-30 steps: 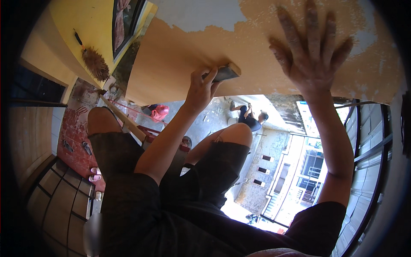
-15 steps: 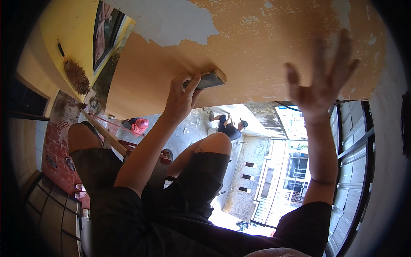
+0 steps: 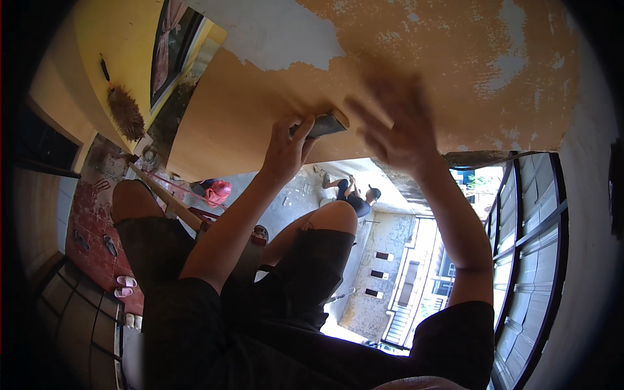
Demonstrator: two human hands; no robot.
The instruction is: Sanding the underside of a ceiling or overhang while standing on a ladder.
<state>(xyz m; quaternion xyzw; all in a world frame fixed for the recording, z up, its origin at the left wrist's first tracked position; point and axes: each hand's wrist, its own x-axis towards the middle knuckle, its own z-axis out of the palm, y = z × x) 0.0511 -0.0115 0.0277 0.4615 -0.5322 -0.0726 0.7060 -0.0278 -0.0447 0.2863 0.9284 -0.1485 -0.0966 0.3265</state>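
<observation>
Sanding, seemingly — left hand [image 3: 284, 148] clasps block [image 3: 327, 125] at orange panel [image 3: 224, 120], right hand [image 3: 406, 133] spread, empty; next stroke wants even pressure.

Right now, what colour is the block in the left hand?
The block is dark grey with a tan end, best seen in the head view.

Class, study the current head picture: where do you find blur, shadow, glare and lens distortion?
Head view: right hand blurred, its fingers smeared, while the left hand and its block look sharper; soft shadow near the block on the painted surface; glare whitening the outdoor patch; dark-framed sheeting bowing along the rim.
</observation>
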